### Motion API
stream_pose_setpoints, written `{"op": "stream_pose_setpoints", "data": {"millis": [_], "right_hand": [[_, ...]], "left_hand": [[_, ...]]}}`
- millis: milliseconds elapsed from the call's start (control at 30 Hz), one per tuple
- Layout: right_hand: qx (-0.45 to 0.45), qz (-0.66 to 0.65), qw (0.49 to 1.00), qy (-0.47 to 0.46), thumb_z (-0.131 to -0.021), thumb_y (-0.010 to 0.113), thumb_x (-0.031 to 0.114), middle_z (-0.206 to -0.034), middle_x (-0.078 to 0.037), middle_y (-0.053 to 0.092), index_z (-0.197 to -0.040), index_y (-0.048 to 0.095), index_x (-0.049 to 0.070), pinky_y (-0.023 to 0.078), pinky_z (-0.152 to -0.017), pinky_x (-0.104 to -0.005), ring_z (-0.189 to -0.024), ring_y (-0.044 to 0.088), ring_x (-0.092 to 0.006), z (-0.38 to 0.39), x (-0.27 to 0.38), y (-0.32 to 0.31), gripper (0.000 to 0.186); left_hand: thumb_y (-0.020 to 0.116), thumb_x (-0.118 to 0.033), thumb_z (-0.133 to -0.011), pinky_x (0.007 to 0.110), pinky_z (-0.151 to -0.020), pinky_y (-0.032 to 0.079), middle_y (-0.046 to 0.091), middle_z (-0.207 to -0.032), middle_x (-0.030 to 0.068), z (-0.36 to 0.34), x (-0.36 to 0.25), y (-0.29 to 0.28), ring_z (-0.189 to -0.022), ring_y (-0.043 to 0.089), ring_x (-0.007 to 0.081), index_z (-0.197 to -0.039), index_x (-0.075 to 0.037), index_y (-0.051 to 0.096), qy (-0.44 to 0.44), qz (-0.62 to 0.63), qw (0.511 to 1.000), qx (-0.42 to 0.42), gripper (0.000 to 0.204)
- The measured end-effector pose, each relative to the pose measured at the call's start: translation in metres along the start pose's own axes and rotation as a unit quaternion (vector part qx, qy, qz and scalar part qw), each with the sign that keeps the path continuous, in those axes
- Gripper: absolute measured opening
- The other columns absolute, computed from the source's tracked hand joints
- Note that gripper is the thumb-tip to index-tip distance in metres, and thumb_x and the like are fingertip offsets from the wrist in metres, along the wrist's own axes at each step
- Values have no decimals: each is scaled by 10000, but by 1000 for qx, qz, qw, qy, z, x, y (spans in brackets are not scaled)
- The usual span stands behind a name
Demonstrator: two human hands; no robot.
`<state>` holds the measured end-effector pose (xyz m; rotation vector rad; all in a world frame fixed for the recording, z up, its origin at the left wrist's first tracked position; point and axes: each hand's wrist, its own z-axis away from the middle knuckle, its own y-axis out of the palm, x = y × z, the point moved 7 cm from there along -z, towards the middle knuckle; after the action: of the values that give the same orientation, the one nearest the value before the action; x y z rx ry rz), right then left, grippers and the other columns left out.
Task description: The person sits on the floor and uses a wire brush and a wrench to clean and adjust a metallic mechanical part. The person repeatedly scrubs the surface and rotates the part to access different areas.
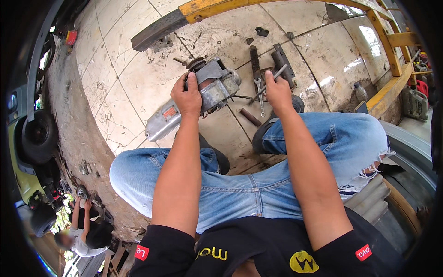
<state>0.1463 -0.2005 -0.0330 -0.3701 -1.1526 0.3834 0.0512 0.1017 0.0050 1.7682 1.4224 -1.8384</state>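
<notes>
My left hand (187,94) is closed on the top edge of a grey metal machine with a motor-like housing (167,117), which lies tilted on the tiled floor between my feet. A reddish-brown part shows inside its open side, and a round pulley-like piece (196,63) sits at its far end. In my right hand (278,93) is a thin metal rod (281,70), pinched and slanting down toward the left. A combination wrench (261,99) lies just below that hand. Close to it are a dark flat bar (254,59), a bracket with a tube (282,64) and a short brown cylinder (250,117).
A yellow metal frame (258,3) with a dark end crosses the far side and continues down the right. A plastic bottle (360,91) stands by it. At lower left another person (80,237) works near a vehicle wheel (39,133). Grey corrugated sheets (369,201) lie beside my right knee.
</notes>
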Motion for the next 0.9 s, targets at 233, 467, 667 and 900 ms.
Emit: {"op": "stream_pose_setpoints", "data": {"millis": [233,467,667,900], "right_hand": [[140,199,961,131,-971,459,499,-1192,-318,631,-1137,664,-50,449,-1007,-493,-1165,585,-471,11,-48,23,608],[192,243,935,172,-989,453,476,-1303,-251,604,-1248,621,17,432,-1032,-498,-1249,545,-419,16,-65,37,553],[171,255,934,182,-1004,443,461,-1291,-239,616,-1218,636,31,441,-1019,-504,-1238,558,-404,14,-66,37,518],[172,275,925,198,-1000,464,452,-1278,-227,628,-1212,649,56,453,-1009,-498,-1219,576,-399,14,-66,34,486]], "left_hand": [[679,-286,-926,375,-765,516,715,-892,180,-1,4,-3,-796,662,272,-996,19,720,-1,-2,1000,4,315],[662,-279,-940,361,-806,508,711,-932,178,2,2,-1,-842,656,256,-1009,31,710,-25,15,999,16,321],[661,-264,-943,348,-806,505,707,-927,162,3,7,-2,-843,648,231,-1016,41,704,-48,35,998,20,317],[663,-271,-944,341,-801,502,702,-927,154,3,9,-1,-839,640,217,-1020,34,705,-56,48,997,25,317]]}}
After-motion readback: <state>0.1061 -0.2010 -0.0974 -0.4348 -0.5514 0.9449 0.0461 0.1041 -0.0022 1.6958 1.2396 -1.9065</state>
